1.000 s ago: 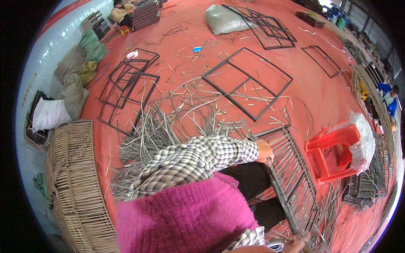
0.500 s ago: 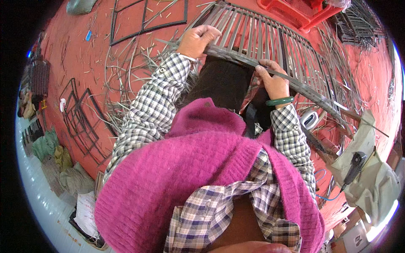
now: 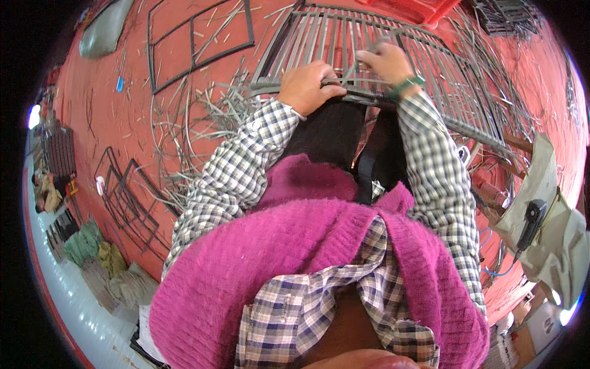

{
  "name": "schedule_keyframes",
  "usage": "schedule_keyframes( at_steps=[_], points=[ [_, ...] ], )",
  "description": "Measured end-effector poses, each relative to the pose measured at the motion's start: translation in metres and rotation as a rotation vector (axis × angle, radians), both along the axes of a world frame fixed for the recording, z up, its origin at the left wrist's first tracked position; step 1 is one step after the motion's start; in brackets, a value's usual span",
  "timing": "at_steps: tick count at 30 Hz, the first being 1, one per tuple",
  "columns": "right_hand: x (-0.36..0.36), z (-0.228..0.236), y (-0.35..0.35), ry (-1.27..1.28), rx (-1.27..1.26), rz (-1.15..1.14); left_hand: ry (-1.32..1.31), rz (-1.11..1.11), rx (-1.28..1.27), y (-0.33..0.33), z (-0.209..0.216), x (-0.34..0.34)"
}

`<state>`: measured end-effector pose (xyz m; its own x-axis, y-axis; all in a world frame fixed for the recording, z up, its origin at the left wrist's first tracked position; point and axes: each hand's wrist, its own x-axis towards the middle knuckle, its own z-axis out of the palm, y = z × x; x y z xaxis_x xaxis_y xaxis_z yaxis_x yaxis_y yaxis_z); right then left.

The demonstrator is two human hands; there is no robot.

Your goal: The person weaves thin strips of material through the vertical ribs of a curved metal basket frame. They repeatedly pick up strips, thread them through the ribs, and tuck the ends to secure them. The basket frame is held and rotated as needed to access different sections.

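A dark rectangular frame strung with grey flat strips (image 3: 316, 43) lies slanted across my lap. My left hand (image 3: 309, 88) is closed at its near bar (image 3: 365, 95), with the thumb pressed along the bar. Beyond that bar my right hand (image 3: 388, 63), with a green bangle (image 3: 407, 86) at the wrist, is raised over the strung strips and somewhat blurred. Its fingers are pinched together at a loose grey strip (image 3: 348, 64) that rises from the near bar. Wrapped strip covers the near bar on both sides of my hands.
Loose grey strips (image 3: 221, 114) litter the red floor on the left. Bare dark frames (image 3: 201, 46) lie farther off and at left. A red plastic stool (image 3: 424, 9) stands beyond the frame. At right, a black corded tool (image 3: 531, 221) rests on grey cloth (image 3: 547, 258).
My right hand has left the near bar and risen up and away over the strips. The left hand has moved nearer and slightly right. The view has shifted a little.
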<state>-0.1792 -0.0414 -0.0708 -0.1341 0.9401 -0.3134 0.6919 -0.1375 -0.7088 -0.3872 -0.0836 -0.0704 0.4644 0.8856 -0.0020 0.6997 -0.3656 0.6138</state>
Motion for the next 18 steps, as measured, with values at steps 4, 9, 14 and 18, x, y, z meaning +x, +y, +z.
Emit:
schedule_keyframes(
  at_steps=[4,9,14,18],
  points=[
    [-0.031,-0.042,0.031,-0.502,-0.191,0.207,0.012,0.045,0.013,0.0,-0.002,0.006],
    [-0.032,-0.064,0.03,-0.596,-0.119,0.267,0.125,0.016,-0.013,-0.002,-0.002,0.009],
    [-0.008,-0.063,0.013,-0.121,0.005,-0.177,0.084,0.008,-0.019,-0.001,-0.001,0.008],
    [0.018,-0.026,-0.018,0.619,-0.314,-0.341,0.068,0.037,0.063,0.0,-0.002,0.007]
  ],
)
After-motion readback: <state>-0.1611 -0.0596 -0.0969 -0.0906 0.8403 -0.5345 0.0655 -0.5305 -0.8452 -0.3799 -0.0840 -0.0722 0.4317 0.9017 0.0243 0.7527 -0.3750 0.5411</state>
